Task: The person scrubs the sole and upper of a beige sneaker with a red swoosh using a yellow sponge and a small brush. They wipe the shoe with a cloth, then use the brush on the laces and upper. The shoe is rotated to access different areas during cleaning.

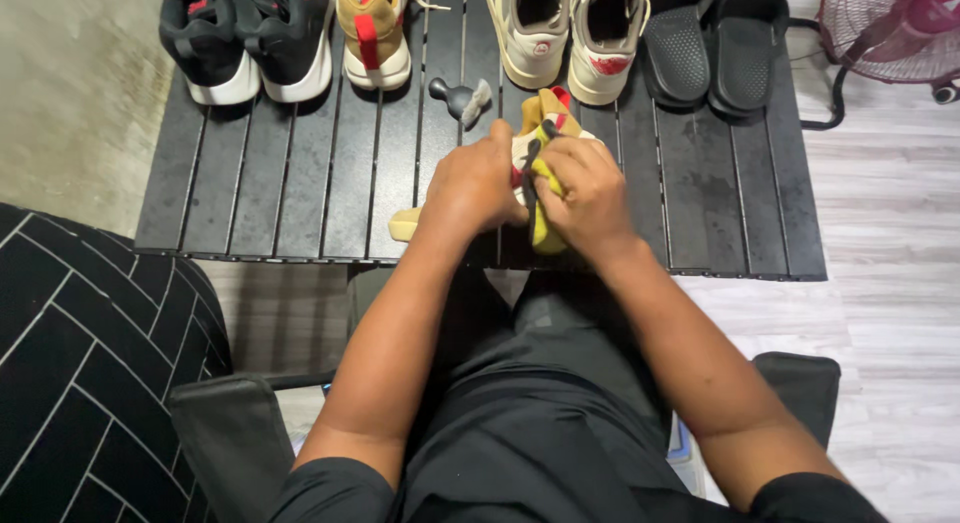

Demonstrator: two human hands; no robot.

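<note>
My left hand point(472, 178) grips a tan, cream and red sneaker point(545, 113) that lies on the black slatted table point(300, 183); its pale sole tip point(404, 224) sticks out left of my wrist. My right hand point(590, 188) presses a yellow cloth point(546, 233) against the sneaker's side, with a dark strip running between the fingers. Both hands cover most of the shoe.
Along the table's far edge stand a black, red and white pair of sneakers point(250, 33), one tan sneaker point(375, 33), a cream pair point(565, 33) and black slides point(715, 43). A small black brush point(460, 98) lies behind the held shoe. A pink fan point(890, 28) is at right, a black patterned rug point(80, 363) at left.
</note>
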